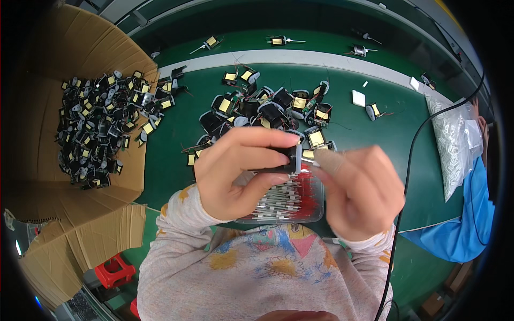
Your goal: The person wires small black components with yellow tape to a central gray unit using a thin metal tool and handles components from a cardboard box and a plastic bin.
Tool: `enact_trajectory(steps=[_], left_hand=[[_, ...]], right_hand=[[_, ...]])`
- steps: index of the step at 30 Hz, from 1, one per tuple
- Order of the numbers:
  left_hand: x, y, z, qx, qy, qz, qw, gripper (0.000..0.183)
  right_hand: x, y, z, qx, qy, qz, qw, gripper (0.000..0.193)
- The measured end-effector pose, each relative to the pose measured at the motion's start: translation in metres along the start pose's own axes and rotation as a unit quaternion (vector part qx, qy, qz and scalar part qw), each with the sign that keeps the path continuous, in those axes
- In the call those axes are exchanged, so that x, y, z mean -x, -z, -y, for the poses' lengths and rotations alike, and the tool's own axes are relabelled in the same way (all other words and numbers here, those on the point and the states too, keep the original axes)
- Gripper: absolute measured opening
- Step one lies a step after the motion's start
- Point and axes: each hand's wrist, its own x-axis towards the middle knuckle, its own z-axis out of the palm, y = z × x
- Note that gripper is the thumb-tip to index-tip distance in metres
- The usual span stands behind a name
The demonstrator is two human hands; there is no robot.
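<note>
Head view | left hand (235, 168) clamps black coil (286, 158) at centre | right hand (361, 192) pinches pin (309, 159) at coil | unfinished pile (267, 109) at 12 o'clock | box (69, 176) at 9 o'clock holds many coils

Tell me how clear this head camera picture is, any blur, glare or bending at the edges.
Head view: strong fisheye bending, with the white belt stripe curving and black corners. Lighting is even and shadows are soft. The left hand is sharp, the right hand is slightly smeared at its fingertips, and there is mild glare on the clear tray.
</note>
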Motion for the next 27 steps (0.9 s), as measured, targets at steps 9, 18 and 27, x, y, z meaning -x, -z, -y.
enact_trajectory(steps=[9, 18, 27], left_hand=[[0.006, 0.003, -0.002, -0.028, 0.027, 0.011, 0.999, 0.023], [0.005, -0.004, -0.003, -0.071, 0.029, 0.024, 0.997, 0.026], [-0.003, 0.003, 0.025, 0.161, 0.199, 0.005, 0.967, 0.020]], right_hand=[[0.002, -0.006, -0.003, -0.054, 0.037, 0.015, 0.998, 0.043], [0.009, -0.015, 0.002, -0.022, -0.009, 0.000, 1.000, 0.039], [-0.009, -0.015, -0.020, -0.127, -0.181, 0.039, 0.975, 0.009]])
